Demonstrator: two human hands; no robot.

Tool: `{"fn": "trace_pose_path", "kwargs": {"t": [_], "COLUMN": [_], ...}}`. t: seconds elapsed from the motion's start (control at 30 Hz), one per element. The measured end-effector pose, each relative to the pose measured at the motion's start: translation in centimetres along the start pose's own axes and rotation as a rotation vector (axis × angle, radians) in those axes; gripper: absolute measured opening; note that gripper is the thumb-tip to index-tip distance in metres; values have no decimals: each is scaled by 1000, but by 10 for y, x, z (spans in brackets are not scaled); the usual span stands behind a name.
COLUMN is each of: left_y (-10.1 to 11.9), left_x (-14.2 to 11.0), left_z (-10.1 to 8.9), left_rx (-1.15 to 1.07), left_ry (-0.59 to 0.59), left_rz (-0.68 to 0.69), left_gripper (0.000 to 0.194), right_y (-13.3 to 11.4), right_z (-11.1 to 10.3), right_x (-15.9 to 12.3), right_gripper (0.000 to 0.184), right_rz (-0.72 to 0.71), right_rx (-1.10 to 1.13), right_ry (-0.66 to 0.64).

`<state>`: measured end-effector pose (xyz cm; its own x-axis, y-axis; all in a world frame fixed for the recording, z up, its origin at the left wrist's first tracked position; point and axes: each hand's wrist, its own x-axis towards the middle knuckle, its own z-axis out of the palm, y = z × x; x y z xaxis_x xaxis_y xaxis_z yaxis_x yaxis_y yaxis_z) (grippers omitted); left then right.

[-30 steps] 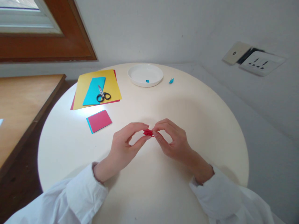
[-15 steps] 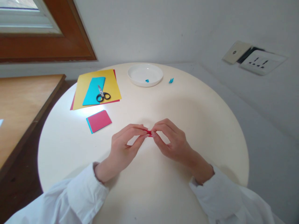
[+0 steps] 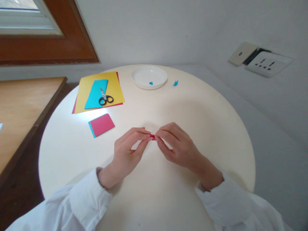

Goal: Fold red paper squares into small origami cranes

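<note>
Between my two hands is a small folded piece of red paper [image 3: 153,137], mostly covered by the fingertips. My left hand [image 3: 127,150] pinches its left end between thumb and fingers. At its right end, my right hand [image 3: 180,146] is closed in a pinch as well, thumb below and fingers above. How the paper is folded cannot be made out at this size. Both hands are over the middle of the round white table [image 3: 154,199].
A white plate [image 3: 149,72] with a small blue scrap [image 3: 151,83] stands at the back, a folded blue paper piece [image 3: 175,83] right of it. Black-handled scissors [image 3: 106,100] lie on blue paper [image 3: 92,99] over yellow sheets [image 3: 117,93]. Red and blue rectangles [image 3: 103,125] lie nearer.
The fingertips have shifted very slightly on the red paper, and less of it shows between them. My right wrist has moved a little to the right. Everything else stays put.
</note>
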<state>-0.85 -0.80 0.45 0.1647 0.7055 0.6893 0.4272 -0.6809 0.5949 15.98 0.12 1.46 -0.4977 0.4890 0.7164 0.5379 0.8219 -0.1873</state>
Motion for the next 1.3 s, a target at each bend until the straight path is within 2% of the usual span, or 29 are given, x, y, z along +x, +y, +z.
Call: {"fn": "trace_pose_path", "kwargs": {"t": [0.17, 0.37, 0.53, 0.93, 1.03, 1.17, 1.3], "left_y": [0, -4, -7, -6, -7, -9, -9], "left_x": [0, 0, -2, -3, -4, -6, -4], "left_z": [1, 0, 0, 0, 1, 3, 4], "left_rx": [8, -15, -12, -5, -64, -173, -240], "left_ry": [-5, -29, -31, -37, -34, 8, 45], "left_rz": [13, 2, 2, 33, -5, -129, -134], "left_gripper": [14, 15, 14, 16, 14, 8, 9], "right_y": [-1, 0, 3, -3, -3, -2, -2], "right_z": [1, 3, 3, 5, 6, 5, 4], "right_x": [1, -1, -5, -2, -1, 0, -1], "right_gripper": [12, 16, 21, 12, 10, 12, 4], "right_rz": [10, 61, 30, 95, 158, 204, 250], "right_rx": [27, 124, 167, 166, 216, 273, 281], "right_ry": [10, 94, 61, 83, 75, 90, 97]}}
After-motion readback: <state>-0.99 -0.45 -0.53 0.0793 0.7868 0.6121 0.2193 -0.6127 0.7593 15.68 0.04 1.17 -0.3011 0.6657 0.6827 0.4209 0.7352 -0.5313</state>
